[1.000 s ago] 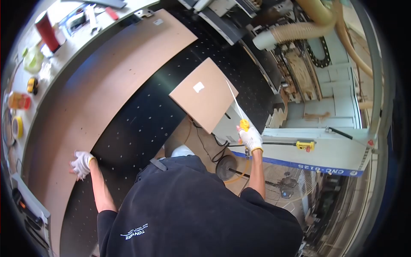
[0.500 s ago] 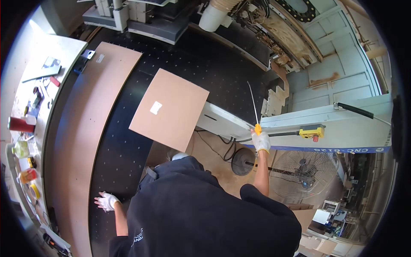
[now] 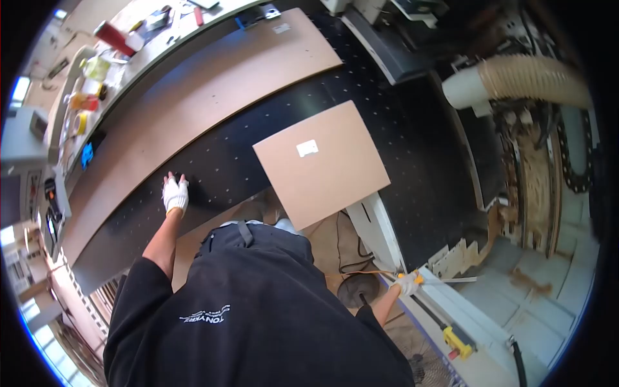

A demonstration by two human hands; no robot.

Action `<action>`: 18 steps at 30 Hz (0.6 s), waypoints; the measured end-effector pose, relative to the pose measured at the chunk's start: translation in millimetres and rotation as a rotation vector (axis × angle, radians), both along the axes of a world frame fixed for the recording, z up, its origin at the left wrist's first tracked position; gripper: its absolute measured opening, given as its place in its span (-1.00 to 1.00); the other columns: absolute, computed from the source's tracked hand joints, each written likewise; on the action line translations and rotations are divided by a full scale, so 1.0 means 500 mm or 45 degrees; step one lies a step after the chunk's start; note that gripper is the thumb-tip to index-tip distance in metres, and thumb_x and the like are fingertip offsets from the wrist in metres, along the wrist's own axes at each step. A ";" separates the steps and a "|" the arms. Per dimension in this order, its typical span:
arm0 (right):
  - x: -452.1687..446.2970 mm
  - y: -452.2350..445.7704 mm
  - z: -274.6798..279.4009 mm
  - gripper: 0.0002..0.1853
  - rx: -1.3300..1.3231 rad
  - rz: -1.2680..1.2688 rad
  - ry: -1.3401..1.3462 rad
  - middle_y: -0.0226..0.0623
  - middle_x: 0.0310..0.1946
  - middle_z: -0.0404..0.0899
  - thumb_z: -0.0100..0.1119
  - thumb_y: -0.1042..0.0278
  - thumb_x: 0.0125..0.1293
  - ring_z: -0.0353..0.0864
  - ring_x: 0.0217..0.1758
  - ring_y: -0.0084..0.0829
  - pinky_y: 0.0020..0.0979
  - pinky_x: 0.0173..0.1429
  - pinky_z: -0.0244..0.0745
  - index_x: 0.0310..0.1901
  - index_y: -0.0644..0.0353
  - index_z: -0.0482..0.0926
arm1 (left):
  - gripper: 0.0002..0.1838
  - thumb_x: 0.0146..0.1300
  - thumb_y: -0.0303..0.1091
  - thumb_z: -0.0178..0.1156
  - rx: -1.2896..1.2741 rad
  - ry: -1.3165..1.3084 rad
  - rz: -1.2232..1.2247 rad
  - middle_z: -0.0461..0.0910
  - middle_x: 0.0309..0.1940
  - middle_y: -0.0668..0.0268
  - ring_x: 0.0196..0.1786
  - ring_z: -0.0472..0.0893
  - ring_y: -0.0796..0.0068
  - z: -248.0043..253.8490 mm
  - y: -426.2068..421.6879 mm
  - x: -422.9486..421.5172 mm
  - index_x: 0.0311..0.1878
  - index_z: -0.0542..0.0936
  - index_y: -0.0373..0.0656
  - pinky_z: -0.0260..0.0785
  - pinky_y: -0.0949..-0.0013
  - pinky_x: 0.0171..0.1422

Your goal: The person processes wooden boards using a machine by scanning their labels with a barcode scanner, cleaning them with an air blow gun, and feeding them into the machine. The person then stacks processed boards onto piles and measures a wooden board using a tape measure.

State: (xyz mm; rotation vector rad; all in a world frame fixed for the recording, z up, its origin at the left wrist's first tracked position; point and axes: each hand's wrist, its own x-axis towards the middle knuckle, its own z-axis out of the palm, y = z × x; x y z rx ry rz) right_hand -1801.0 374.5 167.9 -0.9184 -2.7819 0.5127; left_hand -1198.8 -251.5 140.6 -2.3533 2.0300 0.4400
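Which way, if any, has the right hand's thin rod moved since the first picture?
Yes: the rod in the right hand has swung away from the square board on the black bed.

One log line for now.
left hand: open, over black bed | right hand: gripping yellow-handled tool | squarish panel: overhangs bed edge

Panel (image 3: 335, 184): tan (label (image 3: 307, 148): white) | bed (image 3: 222, 164): black, white-dotted | tool handle (image 3: 419, 278): yellow

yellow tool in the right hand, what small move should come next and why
Perhaps nudge the yellow tool toward the brown patch: the right hand holds it, and in this view its thin tube points that way, stopping short.
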 end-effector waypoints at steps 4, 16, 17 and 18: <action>0.027 0.021 -0.085 -0.20 -0.321 -0.288 0.040 0.07 0.06 0.84 0.29 -0.41 0.41 0.86 0.01 -0.06 -0.05 0.07 0.72 0.13 0.35 0.79 | -0.12 0.64 0.32 -0.01 -0.115 -0.044 0.195 0.22 0.74 -0.22 0.73 0.28 -0.28 -0.002 -0.069 -0.014 0.74 0.31 -0.18 0.13 -0.10 0.80; 0.237 -0.433 -0.155 0.10 -1.317 -0.017 -0.669 0.02 0.61 0.42 -0.10 -0.65 0.57 0.49 0.61 0.00 0.03 0.66 0.34 0.71 0.26 0.21 | -0.14 0.57 0.38 0.00 -0.090 0.019 0.913 -0.02 0.87 0.13 0.80 -0.07 -0.53 -0.027 -0.282 -0.140 0.75 0.33 0.08 -0.12 -0.45 0.80; 0.282 -0.494 -0.142 0.10 -1.311 0.017 -0.710 0.02 0.61 0.42 -0.10 -0.65 0.57 0.49 0.61 0.00 0.03 0.66 0.34 0.71 0.26 0.21 | -0.09 0.55 0.39 0.05 -0.103 0.069 0.984 -0.10 0.89 0.13 0.80 -0.13 -0.57 -0.018 -0.297 -0.147 0.79 0.25 0.08 -0.19 -0.49 0.80; 0.317 -0.544 -0.131 0.06 -1.291 0.218 -0.781 0.02 0.57 0.48 -0.10 -0.61 0.60 0.52 0.59 -0.04 -0.02 0.65 0.37 0.67 0.32 0.30 | -0.06 0.53 0.38 0.10 -0.151 0.067 1.059 -0.11 0.89 0.11 0.80 -0.16 -0.59 -0.024 -0.317 -0.150 0.81 0.22 0.08 -0.21 -0.52 0.80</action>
